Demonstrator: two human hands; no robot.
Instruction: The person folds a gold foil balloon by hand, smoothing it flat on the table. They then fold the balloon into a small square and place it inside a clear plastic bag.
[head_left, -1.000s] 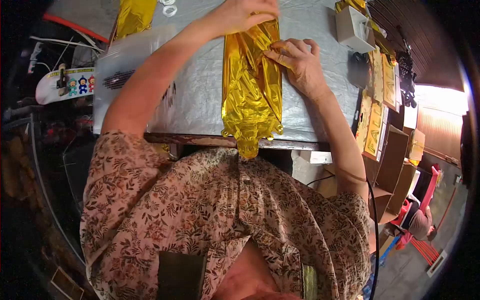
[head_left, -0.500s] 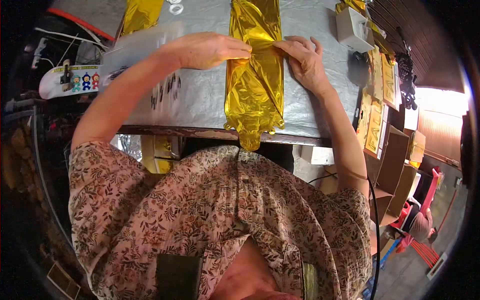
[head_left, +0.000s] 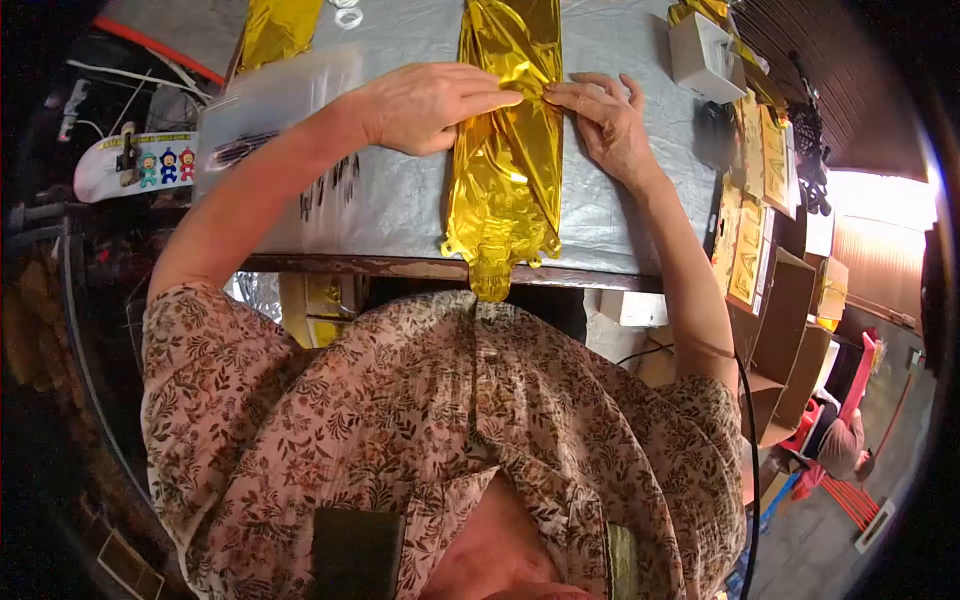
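Note:
A shiny gold foil balloon point(head_left: 503, 190) lies flat and creased down the table, its narrow tail hanging just over the near edge. My left hand point(head_left: 430, 108) comes in from the left, its fingers held together and pressed on the foil near the middle. At the right edge of the foil, the thumb and forefinger of my right hand point(head_left: 605, 125) pinch it, while the other fingers are raised and bent. Diagonal folds run through the foil below both hands. What lies under my left fingertips is hidden.
A silver-grey cover lies on the table point(head_left: 610, 225). Left are clear plastic bags point(head_left: 290, 90), more gold foil point(head_left: 278, 35) and white rings point(head_left: 348, 17). Right are a white box point(head_left: 706, 58), a dark round object point(head_left: 715, 135) and cardboard boxes point(head_left: 775, 330). Another person point(head_left: 840, 445) is at far right.
My left hand has slid slightly right across the foil, its fingertips now nearer my right hand. The balloon's lower part has shifted a little left. My right hand has barely moved.

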